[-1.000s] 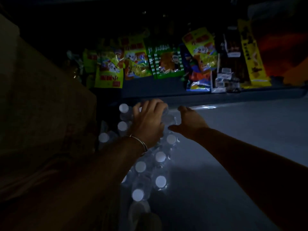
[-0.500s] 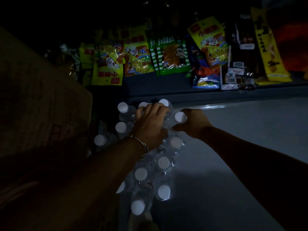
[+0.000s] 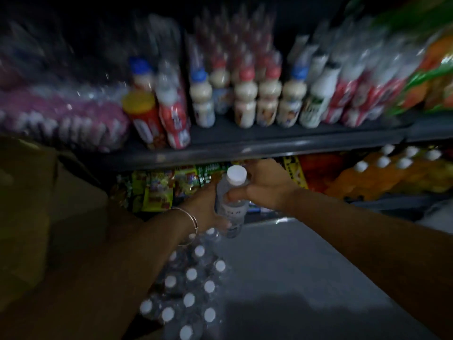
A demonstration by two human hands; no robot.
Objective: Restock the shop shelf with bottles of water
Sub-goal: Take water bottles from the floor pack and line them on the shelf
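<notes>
lifted off the pack [image 3: 191,285], one bottle [image 3: 230,200] now gripped by both hands' fingers [image 3: 235,193]; shelf goods blurred.

Thin metal bangle [image 3: 190,223], left wrist

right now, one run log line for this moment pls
step: lifting from pack | held: clear plastic water bottle with white cap | left hand: grips base | right hand: grips neck | target: shelf not reached

The water bottle [image 3: 230,202] sits between both hands, above the bottle pack [image 3: 193,288], below the shelf [image 3: 245,148].
</notes>
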